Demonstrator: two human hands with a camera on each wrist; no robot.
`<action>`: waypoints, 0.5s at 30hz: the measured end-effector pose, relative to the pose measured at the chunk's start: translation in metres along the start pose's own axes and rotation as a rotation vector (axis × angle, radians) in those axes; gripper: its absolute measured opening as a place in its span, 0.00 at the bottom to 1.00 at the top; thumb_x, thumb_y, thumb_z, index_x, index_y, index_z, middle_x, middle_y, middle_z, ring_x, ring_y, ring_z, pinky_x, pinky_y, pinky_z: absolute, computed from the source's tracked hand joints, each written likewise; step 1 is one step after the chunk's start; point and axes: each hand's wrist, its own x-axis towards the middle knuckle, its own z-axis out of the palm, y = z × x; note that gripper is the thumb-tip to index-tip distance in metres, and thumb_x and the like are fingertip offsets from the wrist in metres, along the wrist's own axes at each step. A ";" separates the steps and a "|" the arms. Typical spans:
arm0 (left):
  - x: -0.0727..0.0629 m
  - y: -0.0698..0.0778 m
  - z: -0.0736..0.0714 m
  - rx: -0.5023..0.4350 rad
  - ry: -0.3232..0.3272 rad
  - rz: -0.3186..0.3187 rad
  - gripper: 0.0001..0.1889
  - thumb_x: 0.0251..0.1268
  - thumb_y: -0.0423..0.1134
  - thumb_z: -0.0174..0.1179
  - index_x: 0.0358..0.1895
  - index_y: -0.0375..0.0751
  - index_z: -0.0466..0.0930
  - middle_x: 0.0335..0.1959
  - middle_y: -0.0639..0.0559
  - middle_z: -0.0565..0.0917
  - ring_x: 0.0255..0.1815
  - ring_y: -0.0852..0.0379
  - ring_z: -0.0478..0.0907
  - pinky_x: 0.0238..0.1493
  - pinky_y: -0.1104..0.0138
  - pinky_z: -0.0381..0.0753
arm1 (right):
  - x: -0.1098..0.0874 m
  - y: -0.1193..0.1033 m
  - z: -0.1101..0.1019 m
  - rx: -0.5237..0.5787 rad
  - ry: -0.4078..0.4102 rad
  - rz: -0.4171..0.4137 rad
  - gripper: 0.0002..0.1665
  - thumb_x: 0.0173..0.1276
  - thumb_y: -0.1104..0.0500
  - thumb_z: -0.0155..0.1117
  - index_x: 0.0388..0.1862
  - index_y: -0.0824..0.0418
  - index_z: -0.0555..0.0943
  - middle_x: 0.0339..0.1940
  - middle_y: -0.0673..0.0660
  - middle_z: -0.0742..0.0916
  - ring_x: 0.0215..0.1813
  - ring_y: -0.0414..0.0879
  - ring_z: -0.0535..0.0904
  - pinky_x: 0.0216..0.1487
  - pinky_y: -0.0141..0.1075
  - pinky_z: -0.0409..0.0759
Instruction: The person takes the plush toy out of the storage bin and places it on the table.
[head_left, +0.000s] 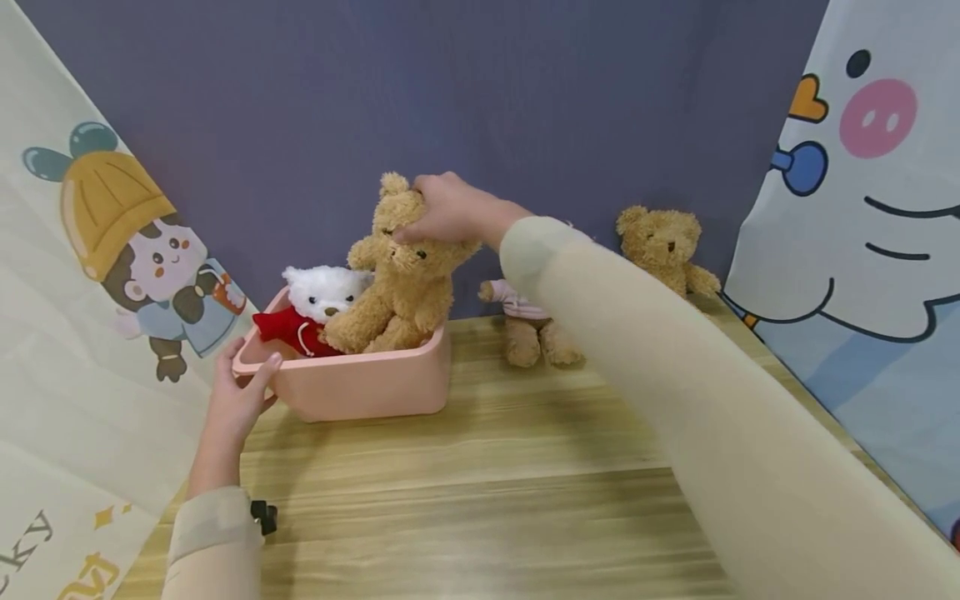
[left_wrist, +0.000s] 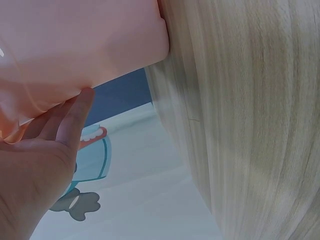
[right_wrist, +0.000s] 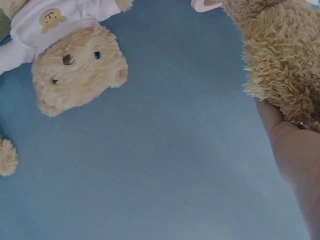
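My right hand [head_left: 457, 208] grips a tan teddy bear [head_left: 408, 287] by the head, thumb across its face. The bear is upright, its legs inside the pink bin [head_left: 367, 383]. Beside it in the bin sits a white teddy bear [head_left: 322, 292] in a red top. At the bin's left end, my left hand [head_left: 243, 392] holds the rim, thumb on top; the left wrist view shows its fingers [left_wrist: 75, 117] against the bin's outer wall. In the right wrist view, the tan bear's fur hides most of the right hand's fingers.
Right of the bin sits a bear in a pale pink top [right_wrist: 62, 25], partly behind my right sleeve in the head view. Another tan bear [head_left: 663, 242] sits farther right. A dark wall stands behind the wooden tabletop [head_left: 450, 517], with printed cloths [head_left: 75, 375] at both sides.
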 end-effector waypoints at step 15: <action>0.001 -0.003 -0.002 -0.004 -0.003 0.016 0.51 0.80 0.57 0.57 0.89 0.56 0.29 0.90 0.39 0.45 0.86 0.32 0.56 0.72 0.38 0.71 | -0.023 0.044 -0.027 0.129 0.117 0.120 0.59 0.77 0.29 0.57 0.91 0.49 0.41 0.92 0.51 0.50 0.92 0.50 0.44 0.91 0.51 0.55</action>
